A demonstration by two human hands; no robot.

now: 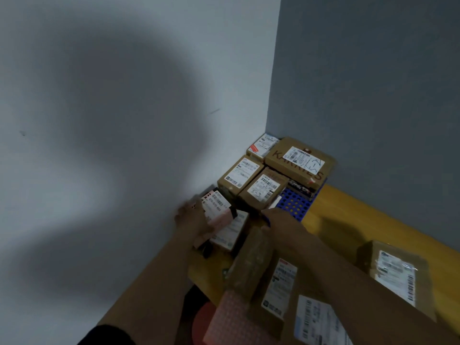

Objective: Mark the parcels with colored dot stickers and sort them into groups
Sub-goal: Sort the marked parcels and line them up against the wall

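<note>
the left hand (190, 217) holds a pink parcel (219, 215) with its fingers wrapped on it, right against the wall at the far-left edge of the yellow table (331, 220). the pink one sits on top of a brown parcel with a white label (231, 232). i think this pile is one group and the pink one belongs on it.

the right hand (281, 221) reaches in just beside it, over the top of a tall brown parcel (251, 262). it is too blurry to tell if those fingers grip anything. the two hands are apart, with a small gap between them.

in the far corner more boxes (298, 160) are packed tight on a blue tray (296, 205) with holes, likely a sorted group. no sticker sheet shows.

room is tight on the left, with the wall on one side, boxes behind and the tall parcel in front. the bare yellow strip between the tray and a lone parcel (395, 270) is the open way. the near-left table edge is close, so a push that way could drop something.
</note>
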